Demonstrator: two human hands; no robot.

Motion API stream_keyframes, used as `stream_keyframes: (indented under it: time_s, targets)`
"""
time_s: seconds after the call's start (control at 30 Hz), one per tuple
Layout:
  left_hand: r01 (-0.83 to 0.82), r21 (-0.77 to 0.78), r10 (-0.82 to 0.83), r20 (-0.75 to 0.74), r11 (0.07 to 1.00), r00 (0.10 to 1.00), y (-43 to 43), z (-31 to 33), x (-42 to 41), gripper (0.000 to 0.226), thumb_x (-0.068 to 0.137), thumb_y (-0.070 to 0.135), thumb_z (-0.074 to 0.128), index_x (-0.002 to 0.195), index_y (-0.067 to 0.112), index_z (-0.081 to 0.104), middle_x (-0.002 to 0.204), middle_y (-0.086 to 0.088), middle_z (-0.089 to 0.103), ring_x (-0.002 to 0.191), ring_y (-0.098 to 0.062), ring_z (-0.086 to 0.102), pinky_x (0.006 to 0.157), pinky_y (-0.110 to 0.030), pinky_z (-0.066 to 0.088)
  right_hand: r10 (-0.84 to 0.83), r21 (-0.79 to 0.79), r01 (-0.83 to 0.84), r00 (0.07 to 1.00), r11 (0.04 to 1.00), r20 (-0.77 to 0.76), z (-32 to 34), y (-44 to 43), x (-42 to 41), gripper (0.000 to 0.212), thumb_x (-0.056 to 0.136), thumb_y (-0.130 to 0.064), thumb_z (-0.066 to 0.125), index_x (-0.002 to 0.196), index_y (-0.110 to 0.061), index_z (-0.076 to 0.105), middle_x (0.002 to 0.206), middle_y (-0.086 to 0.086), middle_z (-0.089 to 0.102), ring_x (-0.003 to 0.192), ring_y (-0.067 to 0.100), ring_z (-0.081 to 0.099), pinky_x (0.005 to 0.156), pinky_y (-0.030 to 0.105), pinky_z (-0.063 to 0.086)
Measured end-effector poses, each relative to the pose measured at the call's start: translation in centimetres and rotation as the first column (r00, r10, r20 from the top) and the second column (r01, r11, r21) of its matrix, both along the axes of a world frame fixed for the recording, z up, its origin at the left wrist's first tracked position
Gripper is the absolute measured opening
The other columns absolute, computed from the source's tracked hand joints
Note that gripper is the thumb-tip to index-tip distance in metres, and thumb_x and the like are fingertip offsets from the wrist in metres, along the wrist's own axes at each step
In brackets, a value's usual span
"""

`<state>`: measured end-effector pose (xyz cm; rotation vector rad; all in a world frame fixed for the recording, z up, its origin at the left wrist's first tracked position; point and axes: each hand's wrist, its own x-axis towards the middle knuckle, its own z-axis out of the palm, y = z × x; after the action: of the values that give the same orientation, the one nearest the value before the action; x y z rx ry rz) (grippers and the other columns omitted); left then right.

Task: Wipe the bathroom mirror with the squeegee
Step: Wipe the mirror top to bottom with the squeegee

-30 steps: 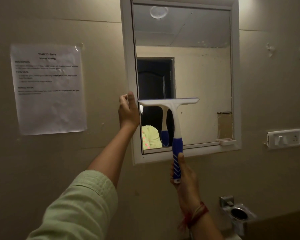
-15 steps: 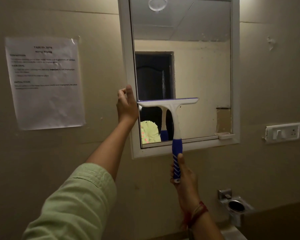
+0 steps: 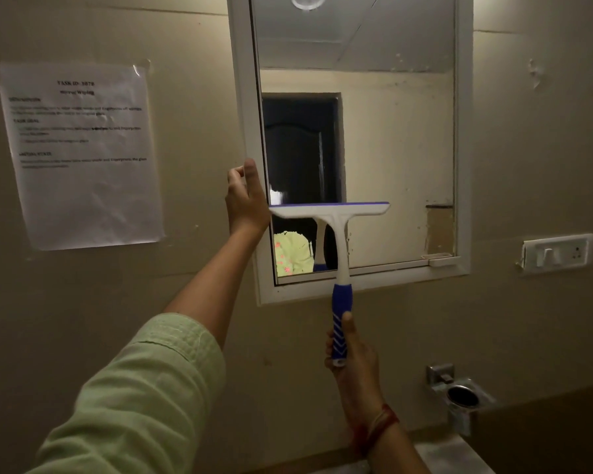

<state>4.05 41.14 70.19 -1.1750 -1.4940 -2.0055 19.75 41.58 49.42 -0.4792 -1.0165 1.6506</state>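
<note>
Clasping blue-handled white squeegee [image 3: 336,230], right grip [image 3: 355,360]; left grip [image 3: 245,200] curled round mirror frame [image 3: 244,97].

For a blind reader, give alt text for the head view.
A right hand holds a blue-handled squeegee against the white-framed mirror while the left hand grips its left edge. A printed sheet hangs on the wall.

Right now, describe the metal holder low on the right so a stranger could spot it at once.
Find the white-framed mirror. Go down from its lower right corner, past the white switch plate to the side. The holder is the shiny metal bracket carrying a dark round ring, and it is the only chrome fitting in view.
</note>
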Motion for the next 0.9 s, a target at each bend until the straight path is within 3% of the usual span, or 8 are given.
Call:
stream_keyframes:
  time_s: [0.13, 0.2, 0.3, 0.43, 0.6, 0.77, 0.9]
  targets:
    - [0.000, 0.020, 0.000, -0.005, 1.000, 1.000, 0.1, 0.0, 0.0, 0.044, 0.096, 0.041, 0.026, 0.108, 0.005, 0.047, 0.073, 0.012, 0.045, 0.065, 0.001, 0.044, 0.051, 0.003, 0.033, 0.019, 0.032, -0.019, 1.000, 0.999, 0.011, 2.5, 0.6, 0.0, 0.065, 0.043, -0.068, 0.068, 0.081, -0.016, 0.064, 0.060, -0.005, 0.063, 0.056, 0.008, 0.056, 0.054, 0.024, 0.045]
    - [0.001, 0.023, -0.001, -0.003, 1.000, 1.000, 0.0, 0.0, 0.0, 0.045, 0.096, 0.042, 0.026, 0.109, 0.004, 0.047, 0.074, 0.013, 0.045, 0.067, 0.002, 0.044, 0.053, 0.005, 0.031, 0.033, 0.054, -0.033, 0.999, 0.998, 0.016, 3.4, 0.9, -0.1, 0.061, 0.045, -0.065, 0.066, 0.080, -0.016, 0.063, 0.057, -0.006, 0.063, 0.055, 0.008, 0.055, 0.053, 0.024, 0.043]
    - [0.015, 0.021, -0.015, -0.003, 1.000, 1.000, 0.0, 0.0, -0.2, 0.044, 0.096, 0.042, 0.026, 0.108, 0.004, 0.047, 0.073, 0.011, 0.045, 0.067, 0.001, 0.044, 0.053, 0.002, 0.034, 0.011, 0.054, -0.014, 0.999, 0.998, 0.048, 2.0, 1.0, -0.1, 0.057, 0.052, -0.062, 0.063, 0.082, -0.014, 0.063, 0.063, -0.004, 0.063, 0.057, 0.009, 0.056, 0.053, 0.023, 0.045]
    - [0.012, 0.038, -0.012, 0.014, 0.999, 1.000, 0.2, 0.0, -0.1, 0.043, 0.096, 0.042, 0.028, 0.104, 0.004, 0.049, 0.076, 0.006, 0.048, 0.067, -0.002, 0.045, 0.052, -0.017, 0.031, -0.015, 0.019, 0.014, 0.998, 1.000, 0.055, -1.5, 0.4, 0.4, 0.054, 0.056, -0.059, 0.061, 0.085, -0.013, 0.064, 0.071, 0.002, 0.062, 0.064, 0.013, 0.056, 0.056, 0.025, 0.046]
    - [0.000, 0.034, 0.000, 0.007, 0.999, 1.000, 0.3, 0.0, -0.3, 0.044, 0.096, 0.040, 0.029, 0.104, 0.001, 0.048, 0.070, 0.012, 0.045, 0.064, 0.002, 0.043, 0.052, 0.002, 0.033, -0.029, 0.070, 0.025, 0.998, 0.997, 0.057, 1.1, 1.1, 0.6, 0.043, 0.065, -0.054, 0.057, 0.081, -0.015, 0.062, 0.068, 0.000, 0.060, 0.061, 0.011, 0.055, 0.057, 0.024, 0.045]
    - [-0.005, 0.022, 0.005, 0.016, 1.000, 1.000, 0.2, 0.0, -0.2, 0.043, 0.096, 0.040, 0.029, 0.103, 0.003, 0.049, 0.071, 0.012, 0.046, 0.065, 0.003, 0.043, 0.052, 0.002, 0.032, -0.015, 0.079, 0.011, 0.999, 0.997, 0.050, 1.3, 1.0, 0.0, 0.046, 0.062, -0.057, 0.057, 0.082, -0.016, 0.062, 0.069, 0.001, 0.061, 0.063, 0.012, 0.055, 0.056, 0.025, 0.046]
    - [-0.004, 0.030, 0.004, 0.018, 1.000, 1.000, -0.1, 0.2, -0.1, 0.042, 0.096, 0.039, 0.029, 0.103, 0.002, 0.050, 0.084, 0.001, 0.052, 0.071, -0.007, 0.046, 0.055, -0.014, 0.030, -0.020, 0.028, 0.018, 0.997, 0.999, 0.075, -2.2, 0.0, 0.0, 0.048, 0.063, -0.055, 0.056, 0.084, -0.013, 0.063, 0.073, 0.004, 0.061, 0.064, 0.014, 0.055, 0.057, 0.027, 0.046]
